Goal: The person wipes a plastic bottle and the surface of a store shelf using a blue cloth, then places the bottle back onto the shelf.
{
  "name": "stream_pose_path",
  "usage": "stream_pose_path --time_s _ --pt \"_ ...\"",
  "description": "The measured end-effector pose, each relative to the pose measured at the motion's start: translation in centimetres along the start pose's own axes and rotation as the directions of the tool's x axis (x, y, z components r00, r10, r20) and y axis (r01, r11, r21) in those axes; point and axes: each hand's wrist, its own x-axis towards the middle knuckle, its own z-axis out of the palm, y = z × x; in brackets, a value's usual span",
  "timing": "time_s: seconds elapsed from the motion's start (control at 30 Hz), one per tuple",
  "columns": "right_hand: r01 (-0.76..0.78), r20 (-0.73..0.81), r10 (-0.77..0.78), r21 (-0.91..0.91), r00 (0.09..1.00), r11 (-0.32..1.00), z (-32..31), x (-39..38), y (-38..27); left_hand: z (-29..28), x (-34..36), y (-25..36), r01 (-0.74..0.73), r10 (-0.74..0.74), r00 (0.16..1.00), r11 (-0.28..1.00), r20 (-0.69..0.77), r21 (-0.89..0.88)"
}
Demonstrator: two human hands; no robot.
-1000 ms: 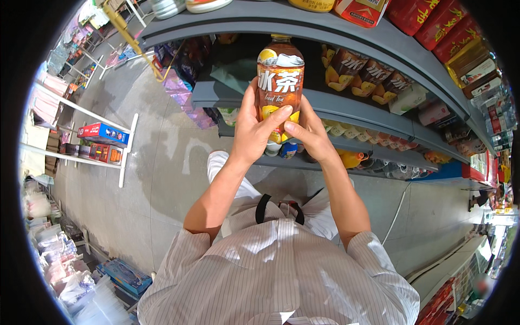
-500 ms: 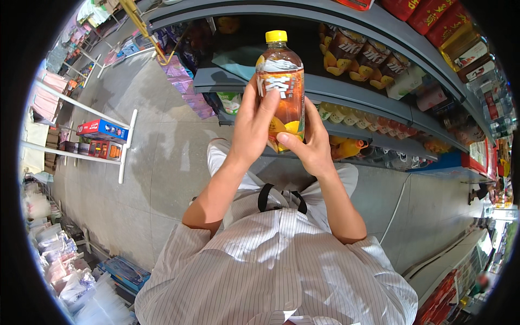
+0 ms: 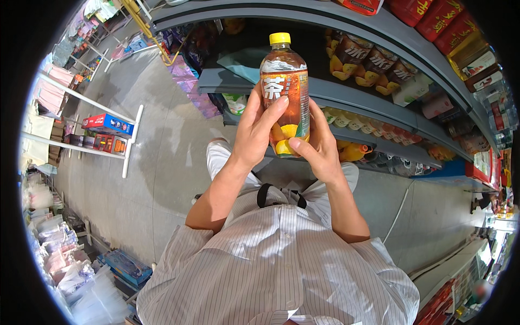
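Yellow-capped bottle [image 3: 295,103] is clasped between both hands [image 3: 254,132] before grey shelves [image 3: 214,81] stocked with bottles [image 3: 352,56]; tiled floor [image 3: 119,197] lies below, a white rack [image 3: 132,143] to the left.

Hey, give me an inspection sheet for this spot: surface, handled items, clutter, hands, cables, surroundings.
Surface: grey shelf beyond the hands; grey tiled floor below.
Handled items: one clear bottle of brown drink, yellow cap on, held off the shelf.
Clutter: greenish sheet lying on the shelf; brown-labelled bottles further right.
Hands: left hand grips the bottle's left side, thumb across its front; right hand holds its lower right, thumb near the base.
Cables: thin white line on the floor at right; cannot tell whether it is a cable.
Surroundings: white rack with boxes at left; plastic-wrapped goods lower left.
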Motion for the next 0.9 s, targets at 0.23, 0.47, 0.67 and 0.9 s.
stream_pose_path --time_s 0.23,0.47,0.67,0.9 --pt "-0.005 0.046 0.001 0.104 0.999 0.995 0.1 -0.1 1.1 -0.4 -0.7 0.0 -0.04 0.041 0.999 0.997 -0.006 0.068" --pt "0.045 0.022 -0.047 0.096 0.999 0.994 0.1 -0.7 1.9 -0.1 -1.0 0.4 -0.094 0.092 0.996 0.984 0.023 0.15" --pt "0.13 -0.053 -0.137 -0.108 0.989 0.986 0.2 -1.2 3.4 0.2 0.0 1.5 -0.171 0.161 0.985 0.963 0.068 0.209" --pt "0.115 -0.088 -0.15 -0.315 0.985 0.942 -0.2 -1.7 4.3 0.1 0.3 1.3 -0.203 0.201 0.979 0.953 0.032 0.227"
